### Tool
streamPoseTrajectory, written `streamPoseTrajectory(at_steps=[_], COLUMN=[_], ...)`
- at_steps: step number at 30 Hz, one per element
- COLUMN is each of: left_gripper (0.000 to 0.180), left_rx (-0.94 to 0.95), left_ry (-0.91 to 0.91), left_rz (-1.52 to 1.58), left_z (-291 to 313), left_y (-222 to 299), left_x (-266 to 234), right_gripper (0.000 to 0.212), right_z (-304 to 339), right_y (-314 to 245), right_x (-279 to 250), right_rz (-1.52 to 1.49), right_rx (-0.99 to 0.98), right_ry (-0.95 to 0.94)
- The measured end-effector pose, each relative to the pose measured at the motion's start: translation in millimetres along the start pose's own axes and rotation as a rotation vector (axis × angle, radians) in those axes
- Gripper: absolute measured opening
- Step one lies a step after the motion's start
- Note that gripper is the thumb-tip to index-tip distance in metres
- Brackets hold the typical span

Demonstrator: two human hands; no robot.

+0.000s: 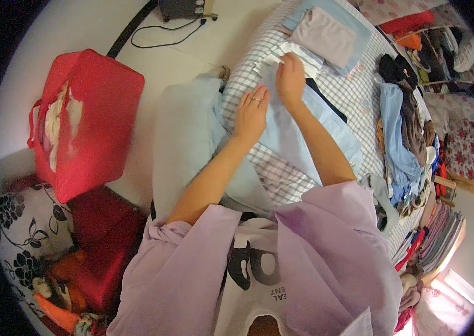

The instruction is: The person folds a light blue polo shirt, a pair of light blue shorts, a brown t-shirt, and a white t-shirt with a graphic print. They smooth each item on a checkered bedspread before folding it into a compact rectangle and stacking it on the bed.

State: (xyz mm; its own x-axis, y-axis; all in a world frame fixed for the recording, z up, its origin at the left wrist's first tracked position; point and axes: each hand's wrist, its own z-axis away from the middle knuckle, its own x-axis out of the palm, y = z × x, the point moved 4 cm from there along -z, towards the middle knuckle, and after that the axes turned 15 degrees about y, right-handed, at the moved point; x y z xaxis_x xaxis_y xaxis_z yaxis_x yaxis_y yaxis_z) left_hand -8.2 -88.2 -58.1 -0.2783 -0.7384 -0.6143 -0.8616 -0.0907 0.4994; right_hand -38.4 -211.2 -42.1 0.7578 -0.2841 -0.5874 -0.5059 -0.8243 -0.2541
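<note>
A light blue garment lies spread on the bed, which has a grey-and-white checked sheet. At its left edge rests my left hand, ringed, with fingers stretched out and close together. Slightly farther and to the right, my right hand has its fingers bent in a pinch at the garment's far end; the fingertips are partly hidden. A dark strip of cloth shows beside the garment, right of my right wrist. Just beyond my hands are white pieces of cloth.
Folded beige cloth lies on blue cloth at the bed's far end. Loose clothes are heaped along the right, near a folded stack. A red storage bag stands left. A black cable runs across the floor.
</note>
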Motion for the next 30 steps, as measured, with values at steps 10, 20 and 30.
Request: streamPoseTrajectory(at_steps=[10, 20, 30], left_gripper=[0.060, 0.062, 0.046], left_rx=[0.103, -0.045, 0.047], left_ry=[-0.435, -0.989, -0.498], left_rz=[-0.354, -0.395, -0.326], left_z=[33.9, 50.3, 35.8], left_y=[-7.4, 28.7, -10.1], left_x=[23.7, -30.6, 11.8], right_gripper=[0.047, 0.047, 0.045], right_z=[67.2, 58.7, 95.4], right_y=[6.4, 2.0, -22.4], right_x=[7.3, 3.8, -20.6], right_rz=[0.177, 0.232, 0.126], right_rx=[-0.016, 0.029, 0.053], right_ry=[-0.330, -0.386, -0.358])
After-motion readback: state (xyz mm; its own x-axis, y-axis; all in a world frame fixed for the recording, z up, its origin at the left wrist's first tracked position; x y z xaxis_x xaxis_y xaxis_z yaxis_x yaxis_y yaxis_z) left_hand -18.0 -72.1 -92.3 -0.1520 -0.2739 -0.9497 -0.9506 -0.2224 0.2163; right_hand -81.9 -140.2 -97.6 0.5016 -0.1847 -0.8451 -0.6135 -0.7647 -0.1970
